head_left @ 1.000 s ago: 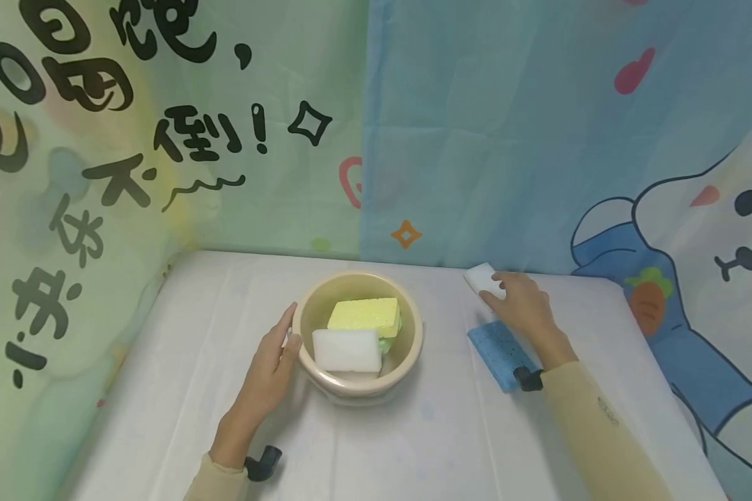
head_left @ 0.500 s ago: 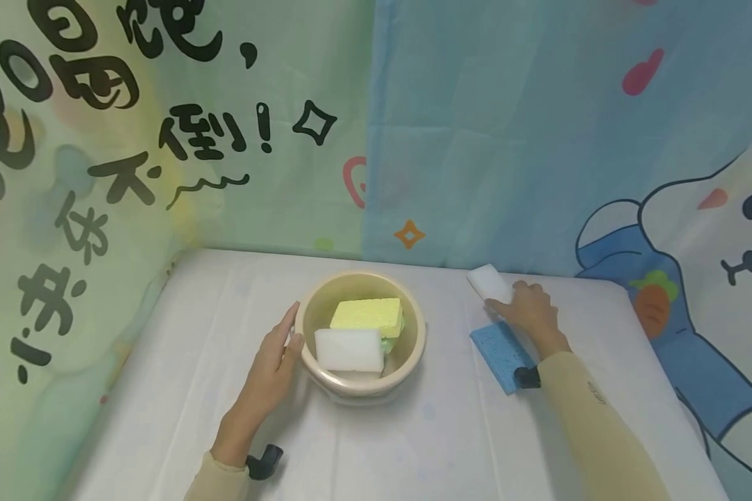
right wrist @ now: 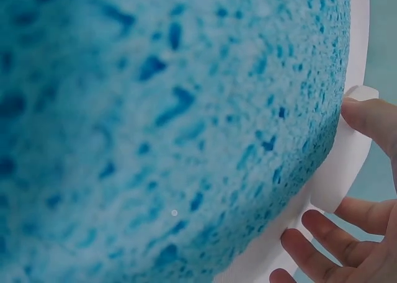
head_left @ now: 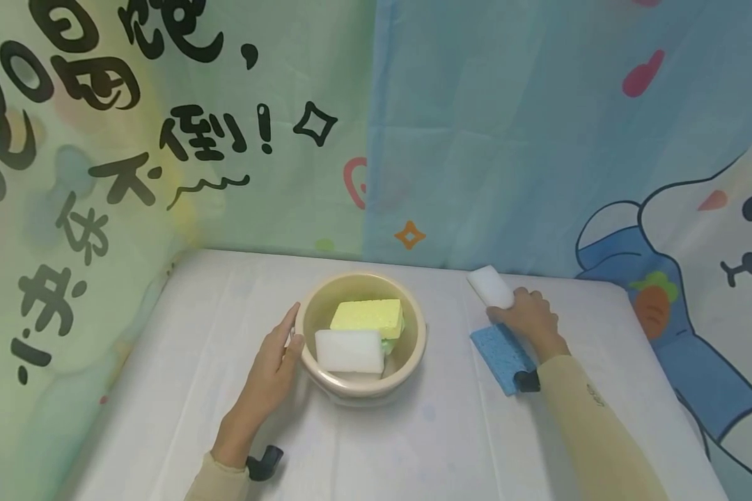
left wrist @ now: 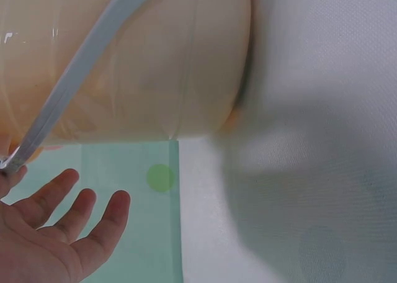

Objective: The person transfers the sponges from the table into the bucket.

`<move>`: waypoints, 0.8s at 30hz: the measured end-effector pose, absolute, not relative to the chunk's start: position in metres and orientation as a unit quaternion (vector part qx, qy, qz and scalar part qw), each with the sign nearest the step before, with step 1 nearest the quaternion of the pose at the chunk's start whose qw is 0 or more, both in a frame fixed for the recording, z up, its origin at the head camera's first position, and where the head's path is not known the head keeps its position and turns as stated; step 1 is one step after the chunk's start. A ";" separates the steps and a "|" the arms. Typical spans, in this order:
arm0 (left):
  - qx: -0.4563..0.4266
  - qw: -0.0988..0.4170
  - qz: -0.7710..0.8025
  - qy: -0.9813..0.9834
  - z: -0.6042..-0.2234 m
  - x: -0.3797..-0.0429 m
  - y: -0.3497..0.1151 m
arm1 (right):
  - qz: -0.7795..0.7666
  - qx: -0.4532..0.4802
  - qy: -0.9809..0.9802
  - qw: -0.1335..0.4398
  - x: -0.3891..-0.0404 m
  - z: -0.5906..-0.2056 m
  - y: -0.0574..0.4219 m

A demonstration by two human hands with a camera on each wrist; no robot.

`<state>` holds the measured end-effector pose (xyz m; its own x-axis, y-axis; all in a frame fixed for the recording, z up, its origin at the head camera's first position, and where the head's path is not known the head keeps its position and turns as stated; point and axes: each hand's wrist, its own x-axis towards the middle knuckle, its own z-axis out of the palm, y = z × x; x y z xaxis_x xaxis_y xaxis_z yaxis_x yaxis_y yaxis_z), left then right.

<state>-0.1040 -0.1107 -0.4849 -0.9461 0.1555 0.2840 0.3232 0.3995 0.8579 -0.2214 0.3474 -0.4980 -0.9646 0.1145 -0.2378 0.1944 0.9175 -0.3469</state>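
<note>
A cream bucket [head_left: 365, 387] with a grey handle [left wrist: 80, 69] stands mid-table. Inside it lie a white sponge [head_left: 349, 351] and a yellow sponge [head_left: 366, 316], with a bit of green below them. My left hand [head_left: 269, 372] rests against the bucket's left side near the rim, its fingers spread in the left wrist view. With thumb and index finger, my right hand [head_left: 529, 316] pinches the near end of another white sponge [head_left: 490, 285] at the table's back edge. A blue sponge [head_left: 503, 356] lies just in front, partly under the right wrist, and fills much of the right wrist view.
The white-covered table [head_left: 413, 452] ends at the back against a printed curtain [head_left: 476, 139]. To the left hangs a green curtain [head_left: 276, 209] with black lettering. Each wrist wears a black device [head_left: 264, 464].
My right hand has drawn back slightly toward the near end of the white sponge, showing more of it. My left hand keeps its place at the bucket while the head view shifts slightly.
</note>
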 end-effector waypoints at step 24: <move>-0.132 0.076 -0.525 -0.837 -0.483 -0.103 -0.109 | -0.197 -0.002 0.979 0.050 -0.196 -0.452 0.328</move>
<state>-0.1027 -0.1087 -0.4834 -0.9535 0.1427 0.2655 0.3012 0.4141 0.8589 -0.1958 0.3278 -0.4520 -0.9950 -0.0228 -0.0975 0.0166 0.9227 -0.3852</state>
